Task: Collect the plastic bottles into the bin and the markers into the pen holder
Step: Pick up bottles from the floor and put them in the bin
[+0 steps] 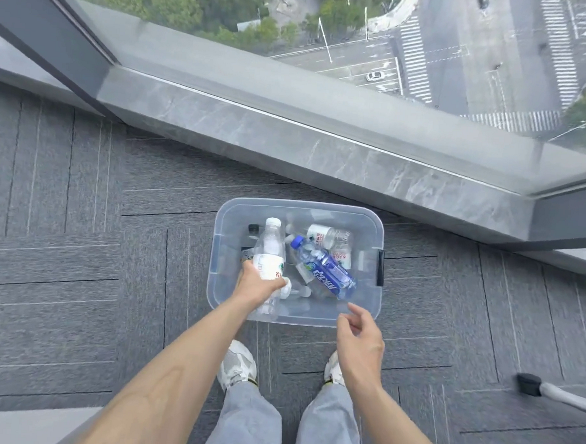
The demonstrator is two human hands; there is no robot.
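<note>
I am counting one clear plastic bin (299, 204) ahead of my hands. I am holding one white-capped water bottle (269, 254) in my left hand (257, 285). Just beyond my right hand (360, 335) I am seeing one blue-capped bottle (323, 268) and one more clear bottle (335, 240), with others underneath, too overlapped to count.

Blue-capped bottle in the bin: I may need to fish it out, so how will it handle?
Probably light: the blue-capped bottle looks clear and empty. Apt to roll: it is round and lies slantwise over other bottles in the bin. Thin plastic would likely dent if squeezed.
</note>
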